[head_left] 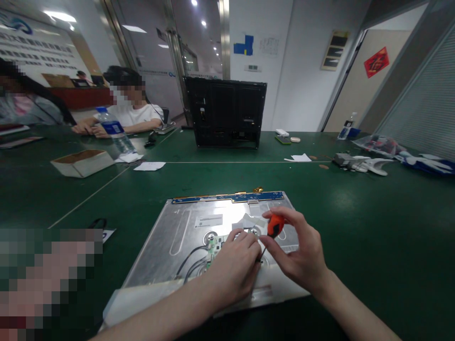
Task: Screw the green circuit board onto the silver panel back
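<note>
A silver metal panel [163,237] lies on the green table, with a blue circuit strip [227,197] along its far edge. My right hand [302,241] grips an orange and black screwdriver [276,226] between thumb and fingers, its shaft slanting down and left toward the panel. Just left of it, my left hand [238,260] rests over a green circuit board [215,245] with dark cables [192,260] running from it. Its fingers are bent and pressed together, and whatever they hold is hidden. A pale sheet [142,300] covers the panel's near edge.
A black display housing [225,113] stands upright at the far side. Left are an open box [83,163], a water bottle [115,130] and a seated person [131,104]. A second person sits farther left. Gray tools [359,163] and plastic bags [380,144] lie right.
</note>
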Action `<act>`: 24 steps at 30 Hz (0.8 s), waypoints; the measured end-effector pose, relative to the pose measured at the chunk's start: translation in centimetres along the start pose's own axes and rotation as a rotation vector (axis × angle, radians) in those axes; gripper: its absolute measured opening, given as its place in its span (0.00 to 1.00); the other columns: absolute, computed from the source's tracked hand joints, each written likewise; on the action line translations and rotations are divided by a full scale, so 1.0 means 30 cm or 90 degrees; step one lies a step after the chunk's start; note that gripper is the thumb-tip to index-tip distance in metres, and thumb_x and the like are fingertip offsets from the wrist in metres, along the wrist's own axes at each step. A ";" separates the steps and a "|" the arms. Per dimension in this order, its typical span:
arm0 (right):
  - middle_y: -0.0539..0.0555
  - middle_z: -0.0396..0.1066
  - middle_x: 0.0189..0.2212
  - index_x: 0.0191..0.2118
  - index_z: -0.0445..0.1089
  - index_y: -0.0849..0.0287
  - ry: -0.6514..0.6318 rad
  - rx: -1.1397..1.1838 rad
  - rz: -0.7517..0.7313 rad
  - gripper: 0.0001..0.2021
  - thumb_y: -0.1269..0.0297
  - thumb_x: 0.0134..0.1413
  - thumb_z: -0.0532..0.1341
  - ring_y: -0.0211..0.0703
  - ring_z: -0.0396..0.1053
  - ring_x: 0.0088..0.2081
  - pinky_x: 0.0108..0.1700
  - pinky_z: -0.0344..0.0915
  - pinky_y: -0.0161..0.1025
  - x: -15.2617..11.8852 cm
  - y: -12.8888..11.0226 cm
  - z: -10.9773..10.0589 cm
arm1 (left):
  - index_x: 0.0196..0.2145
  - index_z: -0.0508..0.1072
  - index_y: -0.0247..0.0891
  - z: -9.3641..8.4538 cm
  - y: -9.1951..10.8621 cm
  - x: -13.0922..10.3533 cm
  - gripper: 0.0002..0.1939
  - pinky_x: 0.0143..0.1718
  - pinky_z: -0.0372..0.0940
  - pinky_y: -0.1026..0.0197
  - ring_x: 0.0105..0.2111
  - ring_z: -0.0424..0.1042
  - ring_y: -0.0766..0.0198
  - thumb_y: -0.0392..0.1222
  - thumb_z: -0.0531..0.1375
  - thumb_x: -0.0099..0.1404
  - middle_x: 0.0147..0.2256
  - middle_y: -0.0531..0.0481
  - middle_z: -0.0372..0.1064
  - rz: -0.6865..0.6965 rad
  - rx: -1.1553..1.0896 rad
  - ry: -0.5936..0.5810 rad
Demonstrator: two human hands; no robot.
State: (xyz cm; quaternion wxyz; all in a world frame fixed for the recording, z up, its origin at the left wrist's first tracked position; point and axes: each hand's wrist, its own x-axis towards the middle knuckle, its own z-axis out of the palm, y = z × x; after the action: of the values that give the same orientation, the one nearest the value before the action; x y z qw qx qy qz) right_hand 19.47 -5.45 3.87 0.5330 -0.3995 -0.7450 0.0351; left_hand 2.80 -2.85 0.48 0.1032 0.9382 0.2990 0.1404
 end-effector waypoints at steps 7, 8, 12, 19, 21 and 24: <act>0.57 0.69 0.44 0.53 0.55 0.56 0.001 0.053 0.013 0.22 0.74 0.52 0.57 0.43 0.71 0.41 0.44 0.70 0.45 -0.005 -0.006 0.004 | 0.36 0.68 0.37 0.012 -0.005 0.001 0.05 0.53 0.54 0.46 0.41 0.66 0.56 0.34 0.54 0.63 0.38 0.46 0.67 0.002 0.009 0.009; 0.58 0.68 0.45 0.52 0.56 0.56 -0.002 0.039 -0.004 0.21 0.74 0.52 0.57 0.45 0.70 0.44 0.45 0.70 0.47 -0.002 -0.009 0.001 | 0.36 0.68 0.37 0.012 -0.004 0.001 0.05 0.53 0.54 0.46 0.41 0.65 0.56 0.34 0.53 0.63 0.38 0.46 0.67 0.001 0.010 0.012; 0.59 0.65 0.46 0.55 0.58 0.56 -0.002 -0.031 -0.042 0.22 0.73 0.53 0.56 0.48 0.68 0.46 0.43 0.70 0.46 0.011 -0.018 -0.009 | 0.37 0.67 0.37 0.006 0.001 0.002 0.06 0.53 0.54 0.46 0.42 0.65 0.56 0.33 0.53 0.63 0.38 0.46 0.67 0.002 0.010 0.003; 0.57 0.68 0.42 0.59 0.56 0.57 -0.007 -0.029 -0.059 0.25 0.73 0.54 0.56 0.46 0.69 0.42 0.40 0.71 0.44 0.009 -0.018 -0.004 | 0.36 0.68 0.37 0.020 -0.002 0.000 0.06 0.54 0.54 0.45 0.41 0.66 0.55 0.33 0.52 0.63 0.38 0.46 0.68 0.001 0.027 0.009; 0.57 0.67 0.41 0.56 0.58 0.56 0.007 -0.055 -0.064 0.24 0.70 0.53 0.60 0.47 0.69 0.42 0.40 0.71 0.44 0.009 -0.013 -0.002 | 0.36 0.68 0.37 0.026 -0.003 0.000 0.06 0.54 0.54 0.45 0.41 0.67 0.55 0.33 0.52 0.63 0.38 0.46 0.68 0.000 0.030 0.025; 0.56 0.65 0.40 0.54 0.62 0.56 0.030 -0.081 -0.066 0.23 0.71 0.52 0.63 0.44 0.69 0.39 0.38 0.71 0.42 0.010 -0.007 0.000 | 0.39 0.67 0.37 0.025 -0.002 0.000 0.08 0.54 0.54 0.45 0.43 0.67 0.55 0.32 0.53 0.63 0.40 0.45 0.69 0.002 0.032 0.033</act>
State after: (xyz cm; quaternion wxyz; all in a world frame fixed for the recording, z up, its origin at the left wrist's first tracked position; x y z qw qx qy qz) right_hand 19.32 -5.40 4.20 0.5248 -0.3941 -0.7529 -0.0498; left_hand 3.01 -2.91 -0.26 0.0718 0.9369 0.3039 0.1572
